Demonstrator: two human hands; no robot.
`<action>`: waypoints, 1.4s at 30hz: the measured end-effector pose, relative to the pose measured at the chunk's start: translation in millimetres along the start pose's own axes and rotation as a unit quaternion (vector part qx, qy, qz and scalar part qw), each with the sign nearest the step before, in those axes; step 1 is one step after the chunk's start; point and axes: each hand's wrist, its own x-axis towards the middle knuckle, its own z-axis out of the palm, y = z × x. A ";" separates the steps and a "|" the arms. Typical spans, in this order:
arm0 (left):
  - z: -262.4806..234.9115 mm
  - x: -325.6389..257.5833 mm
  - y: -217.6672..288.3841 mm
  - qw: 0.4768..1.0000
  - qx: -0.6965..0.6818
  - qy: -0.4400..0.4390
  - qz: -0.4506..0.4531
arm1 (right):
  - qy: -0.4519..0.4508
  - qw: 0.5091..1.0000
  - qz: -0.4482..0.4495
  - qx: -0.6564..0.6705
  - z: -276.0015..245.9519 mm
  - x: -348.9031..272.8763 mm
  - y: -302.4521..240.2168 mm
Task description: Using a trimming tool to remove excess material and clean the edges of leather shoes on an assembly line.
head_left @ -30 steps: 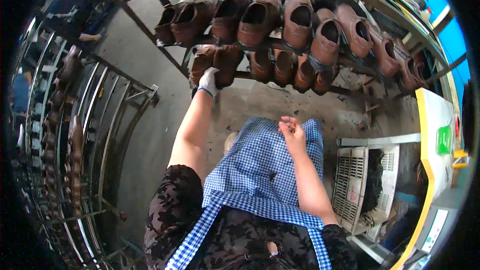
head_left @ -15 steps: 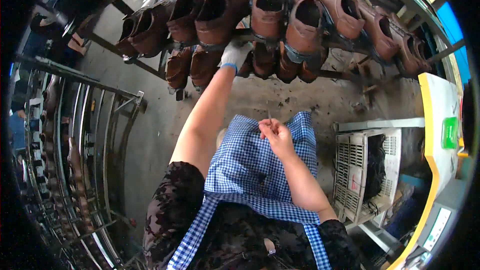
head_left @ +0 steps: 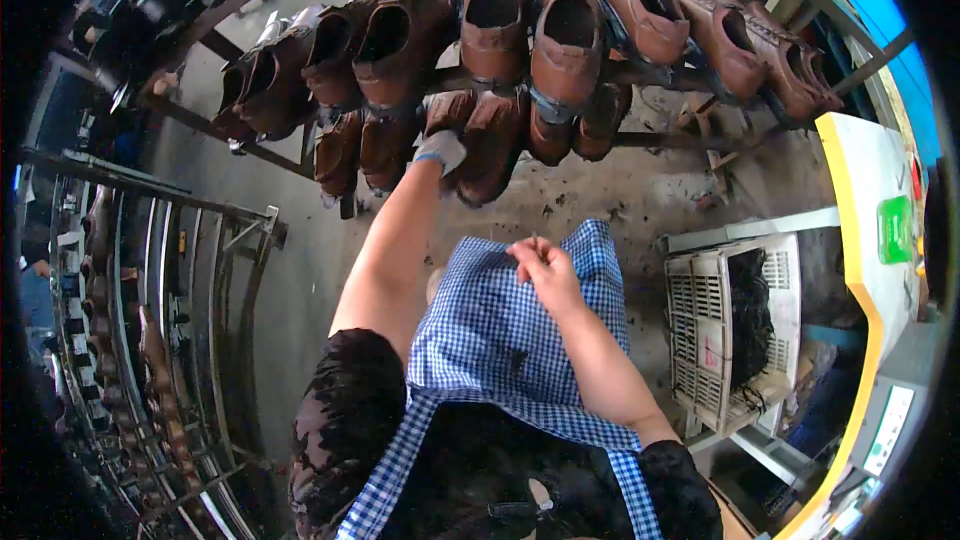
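Across the top of your view runs a metal rack (head_left: 660,135) loaded with two tiers of brown leather shoes, the upper tier open-mouthed toward you, the lower tier hanging toe-down beneath it. To your left stands a second rack (head_left: 150,340) of curved metal bars, and to your right a pale slatted plastic crate (head_left: 700,340) holds a dark tangle of cord-like material, with a yellow-edged bench (head_left: 860,270) beyond it. Your blue-checked apron (head_left: 500,340) fills the middle of the frame over the grey, littered floor (head_left: 300,270).

Your left arm stretches straight up to the lower tier. Your left hand (head_left: 442,150), in a pale glove with a blue cuff, sits against a lower-tier brown shoe (head_left: 490,145): the shoe lies just to the right of the glove and touching it, its toe hanging below your knuckles. The fingers curl toward the shoe's side, but you cannot tell from here whether they close around it or only press on it. Another hanging shoe (head_left: 385,145) lies just beside the glove on the left.

Your right hand (head_left: 545,265) is bare and rests low, over the apron's upper edge, well apart from the rack. Its fingers are bunched narrow, tips pinched together on something too small to make out.
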 end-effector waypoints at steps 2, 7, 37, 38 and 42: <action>11.0 -84.2 -18.5 0.975 -0.204 0.073 -0.051 | -0.010 0.999 -0.029 -0.013 0.2 -7.6 -2.7; 52.4 -273.0 -39.2 0.963 -0.218 0.094 -0.125 | 0.031 0.998 -0.055 -0.020 -4.2 -31.2 -6.0; 56.0 -415.2 -4.8 0.897 -0.273 0.318 0.141 | -0.172 0.766 -0.409 -0.465 14.4 -122.2 -99.5; 52.7 -414.0 -3.3 0.911 -0.270 0.281 0.133 | -0.187 0.747 -0.399 -0.498 8.3 -118.5 -95.8; 81.5 -392.6 -16.2 0.936 -0.282 0.187 0.102 | -0.237 0.727 -0.347 -0.543 -10.7 -98.2 -72.0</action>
